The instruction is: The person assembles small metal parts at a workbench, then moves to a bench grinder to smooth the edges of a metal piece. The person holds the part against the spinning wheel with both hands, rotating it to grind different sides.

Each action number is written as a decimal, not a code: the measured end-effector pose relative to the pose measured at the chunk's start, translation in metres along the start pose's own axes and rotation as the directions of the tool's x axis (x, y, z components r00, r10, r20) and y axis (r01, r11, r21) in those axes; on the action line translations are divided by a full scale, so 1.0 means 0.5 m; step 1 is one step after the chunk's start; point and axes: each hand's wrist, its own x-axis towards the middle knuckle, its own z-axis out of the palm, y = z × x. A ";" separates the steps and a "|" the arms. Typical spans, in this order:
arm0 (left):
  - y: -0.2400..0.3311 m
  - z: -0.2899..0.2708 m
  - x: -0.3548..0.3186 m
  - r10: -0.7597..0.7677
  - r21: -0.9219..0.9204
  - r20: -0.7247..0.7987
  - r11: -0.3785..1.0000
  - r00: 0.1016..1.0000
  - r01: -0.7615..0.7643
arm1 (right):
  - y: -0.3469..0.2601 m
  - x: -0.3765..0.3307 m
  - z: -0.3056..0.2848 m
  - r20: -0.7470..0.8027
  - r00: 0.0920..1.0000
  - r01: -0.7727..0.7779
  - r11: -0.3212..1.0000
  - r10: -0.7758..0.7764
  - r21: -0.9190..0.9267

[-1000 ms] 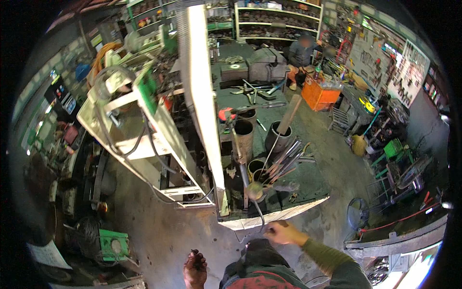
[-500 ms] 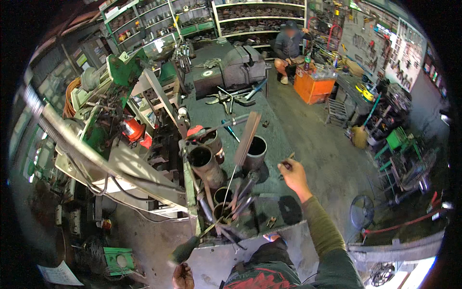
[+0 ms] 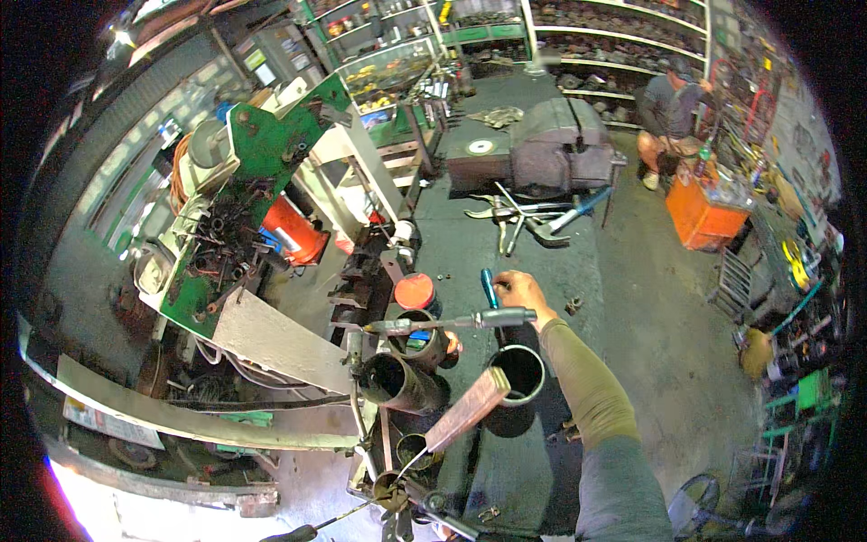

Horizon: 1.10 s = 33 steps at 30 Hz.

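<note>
My right hand reaches over the dark bench, its fingers curled against a slim tool with a blue handle. The handle slants beside an open metal cylinder. Left of this cylinder, another dark open cylinder stands upright. A bar-shaped tool with a dark grip stretches sideways above the containers. Close to me, a flat brown piece on a thin rod sticks up from a can of tools. A dark handle shows at the lower edge. My left hand is out of view.
A large vise occupies the far bench, with a hammer and pliers before it. Green and white machinery borders the left. A person sits by an orange cabinet at far right.
My right hand has moved forward and left to the blue-handled tool. My left hand has left the view. The whole view has shifted and turned, bringing the vise nearer the middle.
</note>
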 end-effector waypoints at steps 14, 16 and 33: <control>0.269 0.132 -0.130 -0.677 -0.800 -0.052 0.469 0.734 0.376 | 0.002 0.231 0.231 0.202 0.909 0.415 0.844 -0.366 -0.340; 0.278 0.136 -0.141 -0.669 -0.782 -0.066 0.496 0.741 0.378 | 0.023 0.237 0.262 0.213 0.900 0.435 0.824 -0.381 -0.364; 0.270 0.057 -0.118 -0.381 -0.917 0.029 0.358 0.924 0.176 | -0.033 -0.118 -0.202 0.009 0.965 -0.031 0.079 0.263 0.996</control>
